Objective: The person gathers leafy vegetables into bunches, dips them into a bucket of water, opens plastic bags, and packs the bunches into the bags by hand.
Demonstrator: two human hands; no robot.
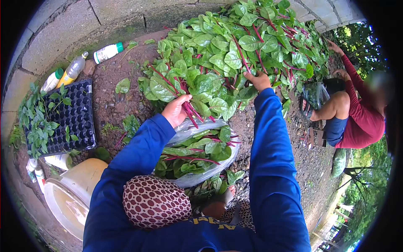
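My left hand (174, 111) is closed round a bunch of Malabar spinach stems (191, 113), their cut ends pointing toward me and leaves spreading away. Further right, my right hand (258, 80) pinches a purple-red stem (240, 55) at the front of a big heap of the same leafy greens (210, 42). Below my hands, a clear plastic bag (233, 153) lies open with more leafy stems (197, 153) inside. My right fingers are partly hidden among the leaves.
A black seedling tray (77, 113) with plants stands left, near several bottles (108, 53) and a pale bucket (79, 180). Block wall (63, 38) runs behind. At right, a person in a red top (361, 113) sits reaching to the heap.
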